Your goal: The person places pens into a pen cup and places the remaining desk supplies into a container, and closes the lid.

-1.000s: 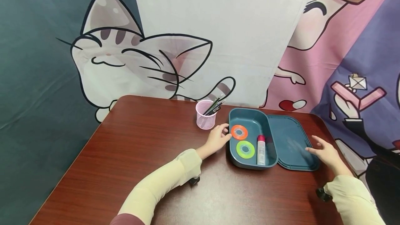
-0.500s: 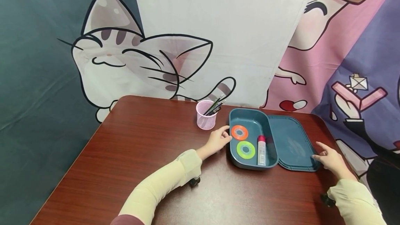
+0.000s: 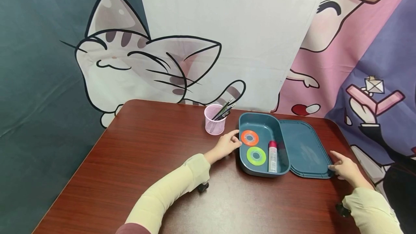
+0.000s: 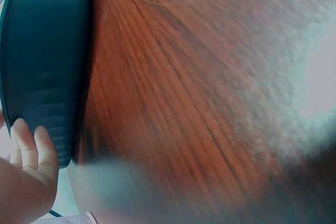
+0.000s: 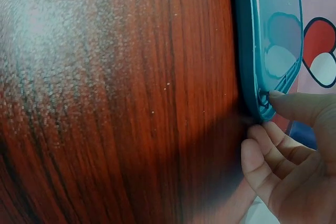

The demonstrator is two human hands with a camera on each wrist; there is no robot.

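Note:
A dark teal plastic box (image 3: 264, 172) sits at the right of the table. Inside lie an orange disc (image 3: 249, 138) and a lime green disc (image 3: 256, 156), both with pale hubs, plus a white tube with a red cap (image 3: 272, 156). My left hand (image 3: 226, 145) is at the box's left rim, thumb and index finger touching it; whether they pinch it is unclear. Flat beside the box is its teal lid (image 3: 307, 151). My right hand (image 3: 348, 170) pinches the lid's near right corner, thumb on top and other fingers curled by the edge.
A pink mesh pen cup (image 3: 214, 124) with several pencils or pens stands behind my left hand. The brown wooden table (image 3: 146, 147) meets a cartoon cloth backdrop (image 3: 211, 17) at its far edge.
My right hand has moved right and toward me from above the lid to its near right corner, taking hold there. The left hand and the box stay nearly still.

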